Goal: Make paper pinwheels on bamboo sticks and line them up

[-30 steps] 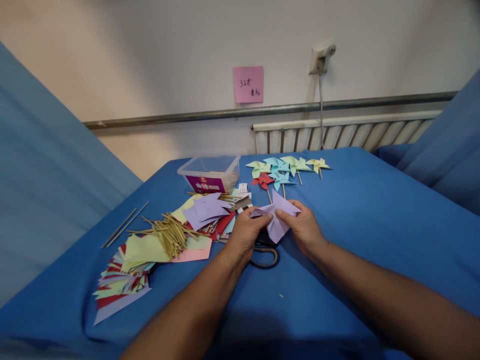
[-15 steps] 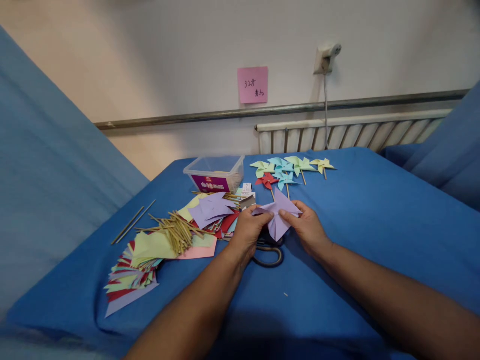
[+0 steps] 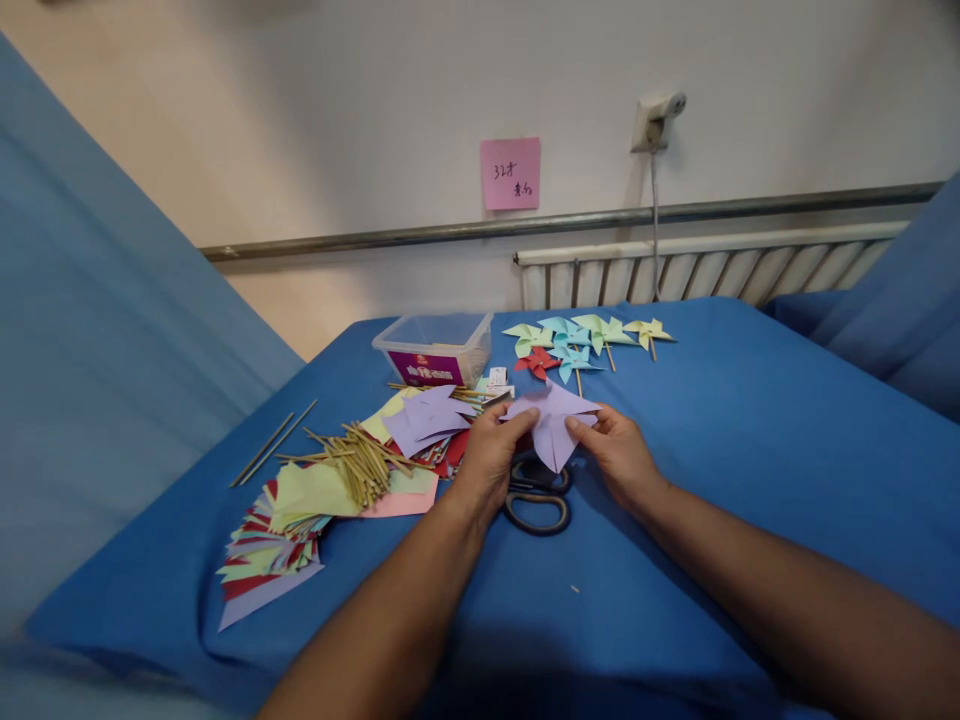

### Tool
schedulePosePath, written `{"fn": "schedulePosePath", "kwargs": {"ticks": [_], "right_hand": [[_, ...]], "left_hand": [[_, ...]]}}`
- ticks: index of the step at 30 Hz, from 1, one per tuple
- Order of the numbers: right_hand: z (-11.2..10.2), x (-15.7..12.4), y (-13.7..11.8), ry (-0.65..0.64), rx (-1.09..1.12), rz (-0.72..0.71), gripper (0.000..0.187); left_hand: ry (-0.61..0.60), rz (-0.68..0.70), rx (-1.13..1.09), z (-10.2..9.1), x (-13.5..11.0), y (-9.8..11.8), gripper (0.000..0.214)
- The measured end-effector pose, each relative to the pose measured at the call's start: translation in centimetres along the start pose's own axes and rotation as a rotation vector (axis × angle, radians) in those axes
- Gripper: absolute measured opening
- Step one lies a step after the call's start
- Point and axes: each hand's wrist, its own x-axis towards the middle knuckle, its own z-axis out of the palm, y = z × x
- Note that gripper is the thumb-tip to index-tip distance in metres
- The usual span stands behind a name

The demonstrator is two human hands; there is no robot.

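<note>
Both of my hands hold a lilac paper square [image 3: 553, 420] with cut, partly folded corners, just above the blue cloth. My left hand [image 3: 488, 460] pinches its left corner between thumb and fingers. My right hand [image 3: 619, 455] pinches its right side. Black-handled scissors [image 3: 537, 498] lie on the cloth right under the paper, between my wrists. Several finished paper pinwheels [image 3: 581, 342] on sticks lie just beyond the paper.
A pile of thin wooden sticks [image 3: 358, 462] rests on a spread of coloured paper squares [image 3: 277, 530] at the left. A clear plastic box [image 3: 435, 347] stands behind them. Two loose sticks [image 3: 271, 443] lie further left. A radiator [image 3: 697, 270] runs along the wall.
My hands have lifted the lilac paper slightly and spread it wider, so more of the scissors shows below it. The view has shifted a little.
</note>
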Motion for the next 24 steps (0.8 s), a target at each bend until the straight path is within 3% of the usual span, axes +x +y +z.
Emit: {"fn": "schedulePosePath", "kwargs": {"ticks": [4, 6, 9, 12, 14, 17, 24], "right_hand": [[-0.4, 0.2, 0.1, 0.025, -0.074, -0.037, 0.039], [-0.6, 0.4, 0.1, 0.029, -0.128, -0.059, 0.038], [-0.8, 0.5, 0.1, 0.042, -0.227, -0.085, 0.035], [-0.7, 0.6, -0.1, 0.051, -0.276, -0.080, 0.034], [-0.6, 0.6, -0.2, 0.053, -0.283, -0.068, 0.034], [-0.4, 0.5, 0.0, 0.031, -0.287, -0.065, 0.034], [-0.2, -0.3, 0.4, -0.032, -0.327, -0.123, 0.031]], "left_hand": [[0.099, 0.060, -0.031, -0.6, 0.4, 1.3, 0.033], [0.144, 0.137, 0.062, -1.6, 0.9, 2.2, 0.035], [0.282, 0.347, 0.508, -4.2, 1.6, 4.0, 0.035], [0.326, 0.414, 1.207, -7.0, 1.7, 6.0, 0.036], [0.246, 0.406, 1.573, -8.3, 1.5, 6.8, 0.048], [0.220, 0.302, 1.834, -9.3, 1.2, 7.1, 0.048], [0.288, 0.179, 1.890, -9.7, 1.1, 6.3, 0.035]]}}
